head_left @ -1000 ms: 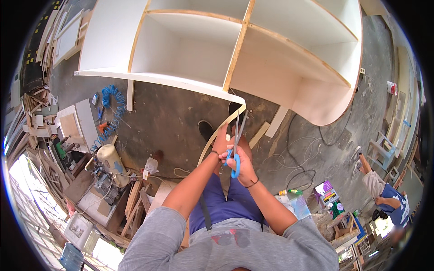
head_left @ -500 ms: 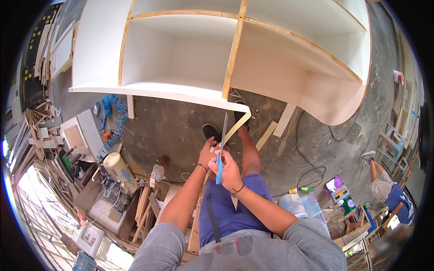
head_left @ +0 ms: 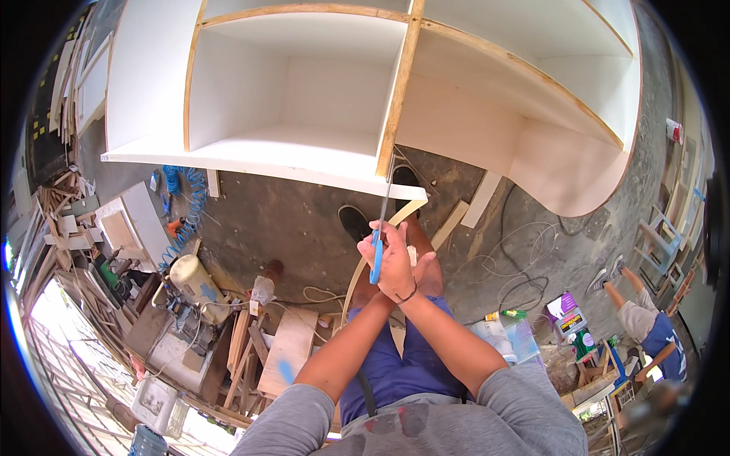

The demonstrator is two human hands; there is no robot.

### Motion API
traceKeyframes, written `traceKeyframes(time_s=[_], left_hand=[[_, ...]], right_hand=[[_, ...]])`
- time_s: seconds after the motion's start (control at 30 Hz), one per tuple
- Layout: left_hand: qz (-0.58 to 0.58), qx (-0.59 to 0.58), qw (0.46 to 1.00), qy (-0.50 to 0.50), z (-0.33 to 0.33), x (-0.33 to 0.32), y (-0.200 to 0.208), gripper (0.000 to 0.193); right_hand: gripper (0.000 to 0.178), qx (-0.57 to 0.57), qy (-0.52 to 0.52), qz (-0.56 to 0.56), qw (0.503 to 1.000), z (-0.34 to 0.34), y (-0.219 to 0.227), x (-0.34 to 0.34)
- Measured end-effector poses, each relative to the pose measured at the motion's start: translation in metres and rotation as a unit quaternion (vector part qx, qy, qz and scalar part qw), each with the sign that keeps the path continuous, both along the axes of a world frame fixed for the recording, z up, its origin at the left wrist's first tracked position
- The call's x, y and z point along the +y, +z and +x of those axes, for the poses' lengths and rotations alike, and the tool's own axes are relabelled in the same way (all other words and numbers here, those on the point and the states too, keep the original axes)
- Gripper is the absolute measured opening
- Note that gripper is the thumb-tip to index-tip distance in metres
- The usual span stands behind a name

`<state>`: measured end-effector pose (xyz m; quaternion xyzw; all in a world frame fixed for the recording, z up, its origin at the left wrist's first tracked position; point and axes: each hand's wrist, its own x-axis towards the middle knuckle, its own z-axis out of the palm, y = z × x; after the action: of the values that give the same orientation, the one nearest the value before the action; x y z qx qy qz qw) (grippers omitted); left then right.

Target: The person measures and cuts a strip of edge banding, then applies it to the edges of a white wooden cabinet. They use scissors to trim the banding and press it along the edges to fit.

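My right hand (head_left: 395,266) is closed round the blue handle of a long, narrow metal tool, which looks like a file (head_left: 376,257). Its blade points away from me, toward the wooden-edged upright of a white cabinet (head_left: 333,91). My wrists cross, and my left hand (head_left: 423,266) is mostly hidden behind the right one. A small pale bit shows beside its fingers, too small to name. From the corner of the cabinet's near edge hangs a cream edging strip (head_left: 407,213), which bends back toward me, passes behind my hands and runs down past my left forearm.
Offcuts and an air compressor (head_left: 199,281) crowd the left, with a coiled blue hose (head_left: 199,199) behind them. Loose boards (head_left: 480,199) and cables lie on the concrete floor. Containers (head_left: 572,323) stand at the right, where another person (head_left: 655,334) is.
My left hand has moved right, passing beneath the right wrist. My right hand has shifted slightly right and away from me, its blade now overlapping the cabinet's edge in view.
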<state>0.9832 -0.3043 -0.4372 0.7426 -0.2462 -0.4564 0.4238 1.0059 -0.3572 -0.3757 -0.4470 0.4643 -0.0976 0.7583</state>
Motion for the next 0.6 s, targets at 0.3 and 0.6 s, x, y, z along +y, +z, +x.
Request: traceKeyframes(time_s=[0.3, 0.6], left_hand=[[-0.014, -0.06, 0.997, 0.034, 0.007, -0.029, 0.001, 0.066], [-0.02, -0.091, 0.995, 0.047, 0.021, -0.041, -0.005, 0.07]], right_hand=[[0.042, 0.0, 0.01, -0.06, 0.998, 0.008, 0.0, -0.009], [0.04, -0.002, 0.009, 0.025, 1.0, 0.006, 0.005, -0.012]])
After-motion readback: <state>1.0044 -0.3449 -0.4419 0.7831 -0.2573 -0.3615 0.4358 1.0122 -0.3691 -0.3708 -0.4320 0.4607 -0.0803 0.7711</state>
